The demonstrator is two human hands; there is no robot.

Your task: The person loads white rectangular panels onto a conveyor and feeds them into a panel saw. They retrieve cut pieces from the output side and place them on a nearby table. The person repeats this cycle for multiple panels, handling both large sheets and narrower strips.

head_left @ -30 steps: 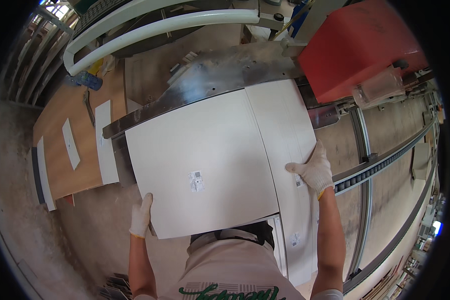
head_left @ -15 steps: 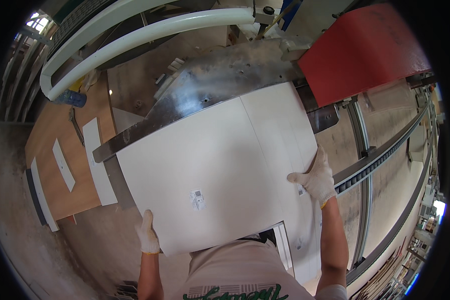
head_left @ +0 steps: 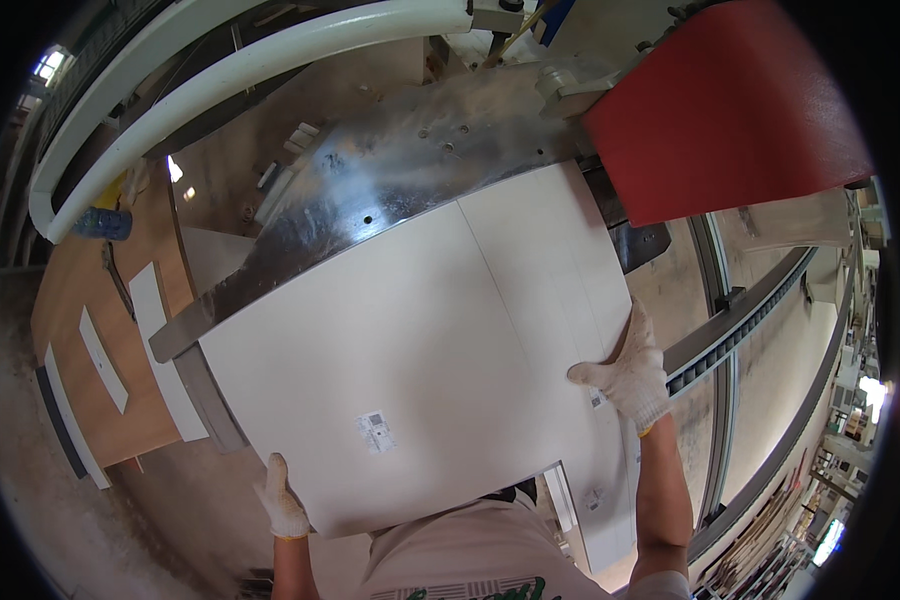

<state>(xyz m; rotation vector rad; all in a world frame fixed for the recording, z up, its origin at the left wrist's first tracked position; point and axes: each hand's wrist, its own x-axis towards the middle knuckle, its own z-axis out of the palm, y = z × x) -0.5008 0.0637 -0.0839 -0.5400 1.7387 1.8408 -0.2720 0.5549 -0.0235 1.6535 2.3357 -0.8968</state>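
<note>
A large white panel (head_left: 370,350) with a label lies before me, its near edge close to my shirt. Along a seam it meets a narrower white panel (head_left: 545,290), which carries labels and reaches farther down on the right. My right hand (head_left: 630,378), in a pale knit glove, rests over that panel's right edge, thumb and forefinger spread wide; its other fingers are partly hidden. My gloved left hand (head_left: 282,497) is at the large panel's near left corner, thumb raised along the edge, fingers apart. Both panels sit against a dark metal plate (head_left: 360,190).
A red guard (head_left: 720,120) overhangs the far right. A white tubular frame (head_left: 270,70) curves across the far left. White strips (head_left: 165,345) and a wrench (head_left: 118,280) lie on a brown board (head_left: 160,405) at left. A rail (head_left: 745,325) runs along the right.
The view has shifted, so the metal plate, boards and frame appear farther left. The left hand appears slightly lower and looser at the panel's corner. The right hand keeps its place on the right edge.
</note>
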